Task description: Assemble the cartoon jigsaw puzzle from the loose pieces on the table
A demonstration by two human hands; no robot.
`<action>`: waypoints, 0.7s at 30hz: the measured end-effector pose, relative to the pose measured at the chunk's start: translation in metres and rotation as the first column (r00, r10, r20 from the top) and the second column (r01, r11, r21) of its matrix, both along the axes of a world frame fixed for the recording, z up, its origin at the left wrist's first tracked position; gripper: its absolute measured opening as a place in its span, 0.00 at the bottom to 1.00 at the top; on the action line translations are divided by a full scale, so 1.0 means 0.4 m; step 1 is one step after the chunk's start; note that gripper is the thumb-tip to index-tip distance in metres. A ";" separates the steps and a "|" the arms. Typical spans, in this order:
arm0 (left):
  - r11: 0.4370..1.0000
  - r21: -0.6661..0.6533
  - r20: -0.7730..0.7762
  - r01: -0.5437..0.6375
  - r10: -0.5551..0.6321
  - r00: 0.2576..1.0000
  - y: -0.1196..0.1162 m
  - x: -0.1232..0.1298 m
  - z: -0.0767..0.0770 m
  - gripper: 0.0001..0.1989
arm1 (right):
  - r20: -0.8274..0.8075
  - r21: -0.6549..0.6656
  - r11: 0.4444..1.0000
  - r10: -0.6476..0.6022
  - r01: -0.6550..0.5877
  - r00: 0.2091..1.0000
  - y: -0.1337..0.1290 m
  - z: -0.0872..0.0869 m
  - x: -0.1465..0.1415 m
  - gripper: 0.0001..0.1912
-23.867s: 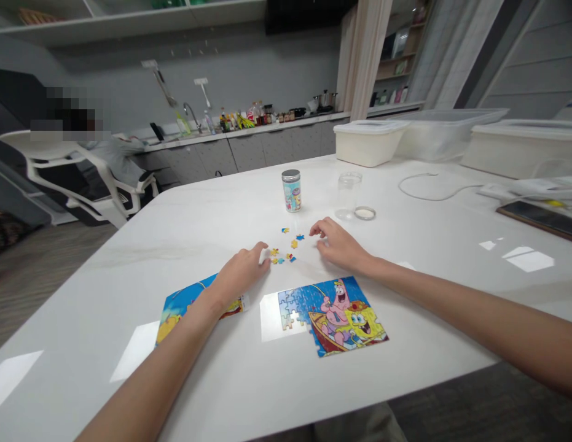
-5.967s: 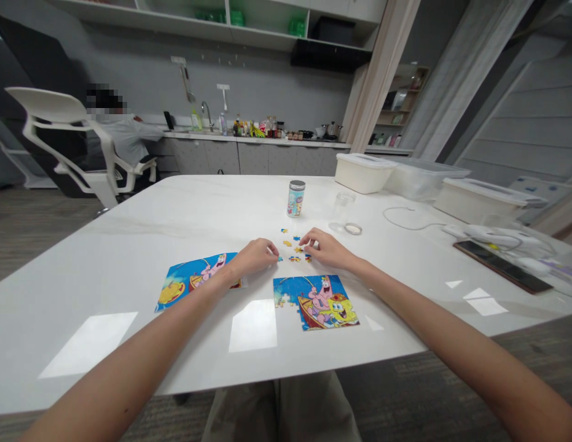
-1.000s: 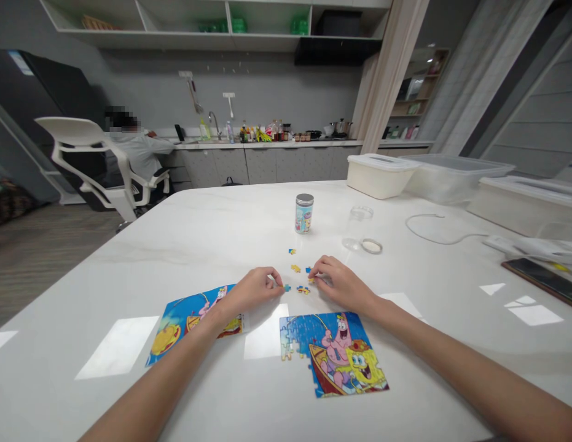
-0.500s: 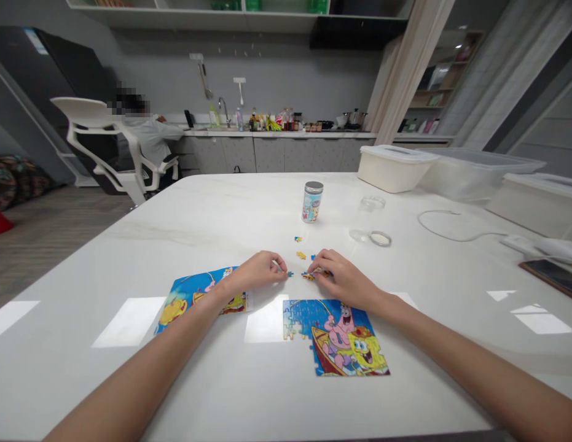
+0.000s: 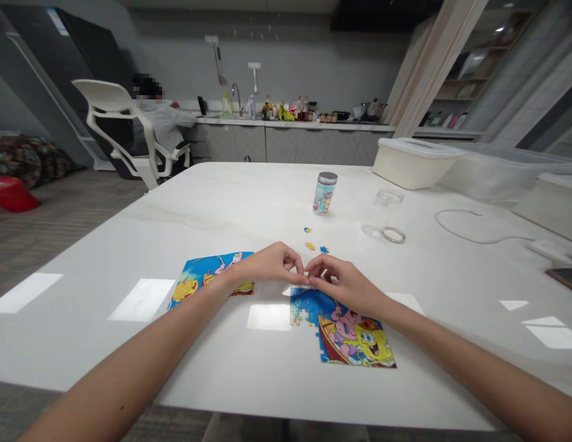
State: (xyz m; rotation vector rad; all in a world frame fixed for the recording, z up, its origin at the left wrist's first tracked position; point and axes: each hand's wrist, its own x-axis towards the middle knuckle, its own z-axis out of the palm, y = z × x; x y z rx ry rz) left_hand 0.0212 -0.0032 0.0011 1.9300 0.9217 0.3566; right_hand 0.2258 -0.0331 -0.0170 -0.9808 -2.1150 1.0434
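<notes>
My left hand (image 5: 281, 264) and my right hand (image 5: 338, 279) meet fingertip to fingertip just above the top edge of a partly assembled cartoon puzzle (image 5: 354, 337). Both are closed in a pinch; a tiny yellowish bit shows between the fingertips, too small to make out. The puzzle has a gap at its lower left. Under my left forearm lies a picture sheet (image 5: 187, 285) with the same cartoon. Beyond my hands are loose pieces: a yellow one (image 5: 310, 246), a blue one (image 5: 324, 250) and a blue-yellow one (image 5: 308, 230).
A printed can (image 5: 324, 194) stands behind the loose pieces. Right of it are a clear jar (image 5: 387, 209) and a ring lid (image 5: 394, 234). White bins (image 5: 415, 162) and a cable (image 5: 456, 236) are at the right. A person (image 5: 161, 123) sits at the far left counter.
My hands have come together, and the pieces that lay between and under them no longer show on the table. The camera view has shifted.
</notes>
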 end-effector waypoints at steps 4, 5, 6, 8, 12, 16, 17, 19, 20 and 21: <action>0.999 -0.039 0.097 0.012 -0.009 0.995 0.009 -0.006 -0.007 0.17 | -0.183 -0.342 0.940 -0.054 -0.012 0.982 0.006 0.002 -0.001 0.14; 0.999 -0.047 0.119 0.012 -0.006 0.993 0.011 -0.007 -0.010 0.17 | -0.204 -0.399 0.917 -0.069 -0.019 0.977 0.007 0.004 0.000 0.14; 0.998 -0.056 0.135 0.010 -0.002 0.991 0.012 -0.008 -0.012 0.17 | -0.214 -0.440 0.898 -0.081 -0.022 0.973 0.008 0.007 0.000 0.14; 0.997 -0.077 0.152 0.011 0.001 0.988 0.014 -0.009 -0.016 0.17 | -0.225 -0.486 0.874 -0.096 -0.026 0.970 0.008 0.012 0.001 0.13; 0.991 -0.128 0.166 0.022 0.000 0.986 0.010 -0.010 -0.014 0.17 | -0.263 -0.528 0.849 -0.122 -0.037 0.957 0.005 0.016 0.001 0.13; 0.986 -0.164 0.165 0.022 0.006 0.986 0.006 -0.012 -0.008 0.17 | -0.284 -0.552 0.832 -0.126 -0.055 0.950 0.004 0.016 0.003 0.16; 0.987 -0.162 0.160 0.017 0.009 0.987 0.006 -0.013 -0.007 0.17 | -0.288 -0.555 0.829 -0.121 -0.063 0.950 0.004 0.016 0.003 0.16; 0.988 -0.153 0.151 0.016 0.008 0.989 0.005 -0.014 -0.006 0.17 | -0.297 -0.559 0.826 -0.112 -0.077 0.948 0.004 0.015 0.004 0.17; 0.988 -0.151 0.146 0.018 0.004 0.989 0.005 -0.014 -0.005 0.17 | -0.300 -0.561 0.824 -0.111 -0.081 0.948 0.004 0.014 0.004 0.17; 0.988 -0.154 0.142 0.022 0.000 0.990 0.005 -0.014 -0.005 0.17 | -0.300 -0.562 0.823 -0.111 -0.082 0.948 0.005 0.013 0.004 0.17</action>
